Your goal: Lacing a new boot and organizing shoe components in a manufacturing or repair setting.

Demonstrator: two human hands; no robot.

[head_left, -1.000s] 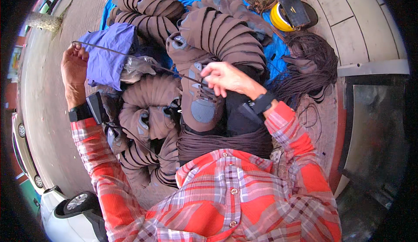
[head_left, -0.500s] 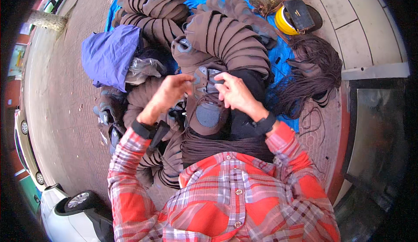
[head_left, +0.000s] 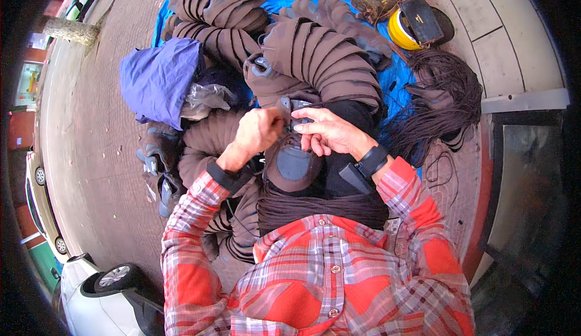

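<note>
Upright against my lap is a brown shoe upper (head_left: 295, 165) with a blue-grey mesh toe, its tongue and eyelets pointing away from me. Over its left edge, my left hand (head_left: 259, 131) is closed in a pinch, and whatever its fingertips hold is hidden. My right hand (head_left: 331, 131) hovers over the upper's right side, index finger and thumb stretched toward the eyelets with a gap between them. Thin brown lace strands cross the upper below my fingers. A thick bundle of dark brown shoelaces (head_left: 321, 209) lies across my lap.
Long curved stacks of brown shoe uppers (head_left: 321, 61) cover a blue tarp (head_left: 393, 85). A purple cloth bag (head_left: 158, 81) is at left; another lace bundle (head_left: 451, 85), a yellow tub (head_left: 400, 30) and a black case (head_left: 422, 20) are at right. A white car (head_left: 100, 303) stands lower left.
My left hand has moved right and closed, coming near the right hand over the shoe upper. My right hand has turned, its index finger now stretched left. The view has shifted slightly.
</note>
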